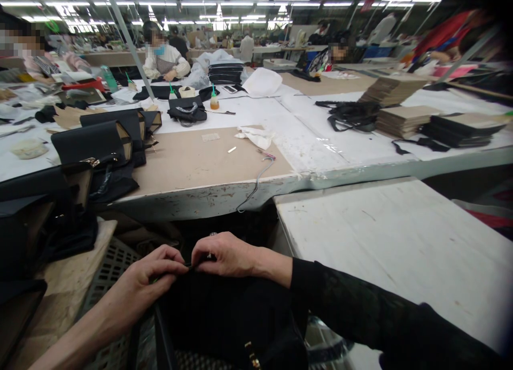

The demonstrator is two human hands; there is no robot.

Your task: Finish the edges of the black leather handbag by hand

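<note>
A black bag [228, 314] with gold-coloured hardware [252, 355] near its lower end lies low in front of me, close to my body. At its upper edge, my left hand [154, 274] pinches a small dark part between thumb and fingers. My right hand [224, 254], wearing a ring, closes on the same edge from the other side, its fingertips almost meeting those of the left. The exact piece between the fingertips is too small and dark to make out.
Several black bags [92, 143] stand along the left. Below them is a plastic crate [114, 260]. A tan board [188, 162] bears scissors [266, 155] and a white cloth [256, 137]. Board stacks [404, 121] lie right, beyond a white tabletop [385, 242]. Co-workers sit farther back.
</note>
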